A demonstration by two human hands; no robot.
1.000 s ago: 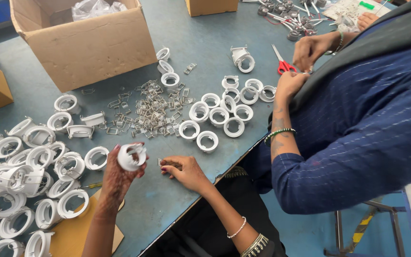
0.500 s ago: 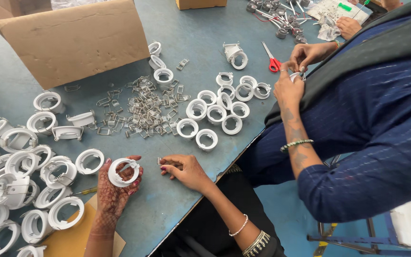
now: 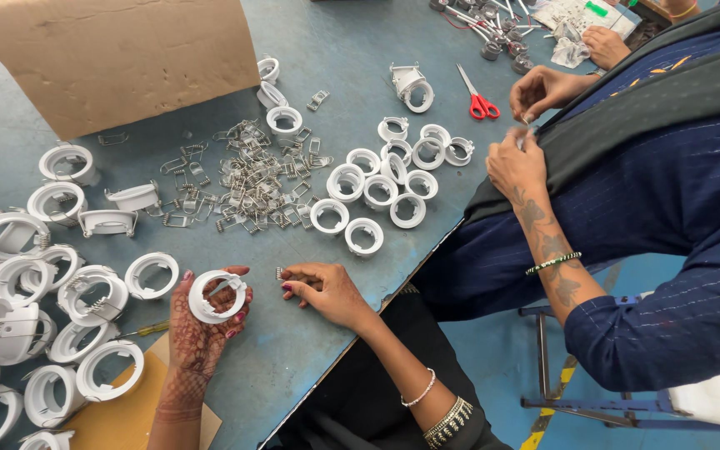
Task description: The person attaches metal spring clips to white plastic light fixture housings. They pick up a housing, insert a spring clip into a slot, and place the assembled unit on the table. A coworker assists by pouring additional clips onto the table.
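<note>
White ring (image 3: 217, 296) in left hand (image 3: 202, 329), near table edge (image 3: 393, 287).

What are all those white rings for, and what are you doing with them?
The person's left hand holds up one white plastic ring with a metal clip on it. The right hand pinches a small spring clip against the blue table. More spring clips lie in a pile in the middle, with rings on both sides of it. A co-worker in dark blue, on the right, works something small between both hands, near red scissors.
</note>
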